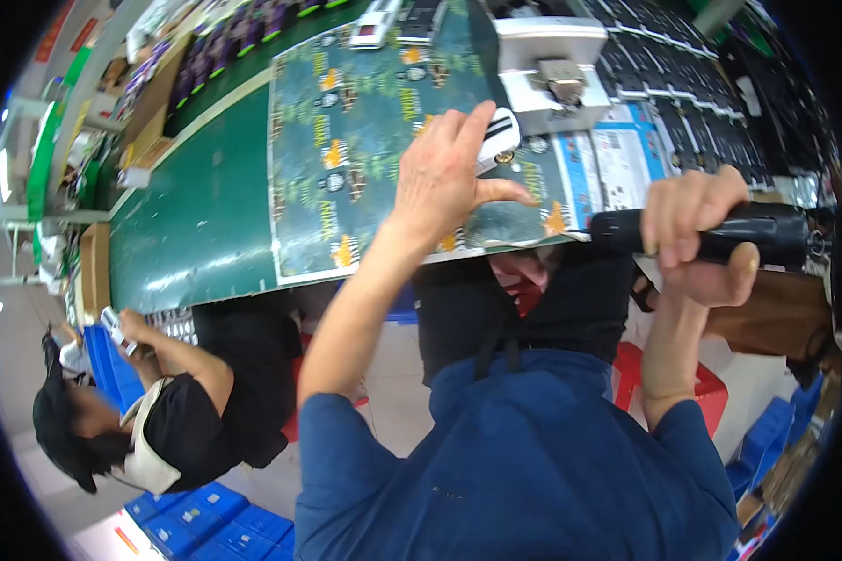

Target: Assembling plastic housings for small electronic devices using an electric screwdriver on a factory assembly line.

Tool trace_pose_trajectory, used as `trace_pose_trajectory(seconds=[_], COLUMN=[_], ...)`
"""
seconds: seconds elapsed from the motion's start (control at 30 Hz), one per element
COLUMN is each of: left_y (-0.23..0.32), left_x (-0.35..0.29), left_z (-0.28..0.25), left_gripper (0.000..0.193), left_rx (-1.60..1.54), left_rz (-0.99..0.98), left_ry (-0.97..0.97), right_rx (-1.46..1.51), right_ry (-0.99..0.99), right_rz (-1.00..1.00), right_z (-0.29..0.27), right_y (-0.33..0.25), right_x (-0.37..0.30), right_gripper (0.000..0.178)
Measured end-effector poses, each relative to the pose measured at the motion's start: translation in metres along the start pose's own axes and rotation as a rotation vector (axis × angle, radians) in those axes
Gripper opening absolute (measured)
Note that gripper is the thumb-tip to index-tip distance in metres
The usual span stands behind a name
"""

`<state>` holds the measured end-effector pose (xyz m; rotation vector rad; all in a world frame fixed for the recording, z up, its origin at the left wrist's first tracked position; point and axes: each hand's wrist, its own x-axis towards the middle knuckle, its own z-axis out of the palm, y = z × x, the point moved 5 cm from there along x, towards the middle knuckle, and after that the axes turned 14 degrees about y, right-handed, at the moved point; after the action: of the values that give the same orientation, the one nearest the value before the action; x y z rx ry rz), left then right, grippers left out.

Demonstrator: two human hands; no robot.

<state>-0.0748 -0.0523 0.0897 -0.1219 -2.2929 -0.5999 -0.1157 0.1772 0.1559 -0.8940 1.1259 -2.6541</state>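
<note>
My left hand (442, 168) is over the printed mat, its fingers round a white toy car body (501, 138) with black stripes. The thumb sticks out to the right below the car. My right hand (690, 224) is wrapped round a black electric screwdriver (758, 230), held level at the table's front edge. Its thin tip points left, toward the mat. A white stand (547, 42) with a metal block on it stands just beyond the car.
On the green table (187, 234) lies a patterned mat (309, 187). A white toy car (374, 23) and a black one (421, 21) sit at its far edge. Rows of black parts (646, 47) fill the far right. A co-worker (159, 402) sits at left, near blue bins (196, 519).
</note>
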Motion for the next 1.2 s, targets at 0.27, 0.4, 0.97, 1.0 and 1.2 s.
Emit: trace_pose_trajectory(seconds=[0.27,0.4,0.97,1.0,1.2], left_y=[-0.129,-0.082,0.295,0.293,0.208], left_x=[-0.043,-0.046,0.026,0.027,0.052], left_z=[-0.120,-0.139,0.015,0.019,0.087], left_gripper=[0.104,0.039,0.014,0.013,0.012], left_rx=[0.721,0.397,-2.597,-2.575,-1.162], left_rz=[0.089,0.023,-0.290,-0.290,-0.493], left_ry=[-0.420,0.110,0.004,-0.008,-0.063], right_rx=[-0.035,-0.020,0.063,0.087,0.052], right_ry=[0.118,0.114,0.104,0.089,0.041], right_rz=[0.015,-0.011,-0.180,-0.181,-0.233], right_z=[-0.053,-0.063,-0.102,-0.104,-0.118], right_y=[-0.029,-0.025,-0.095,-0.097,-0.120], right_x=[-0.011,-0.008,-0.026,-0.025,-0.023], right_gripper=[0.036,0.034,0.041,0.042,0.043])
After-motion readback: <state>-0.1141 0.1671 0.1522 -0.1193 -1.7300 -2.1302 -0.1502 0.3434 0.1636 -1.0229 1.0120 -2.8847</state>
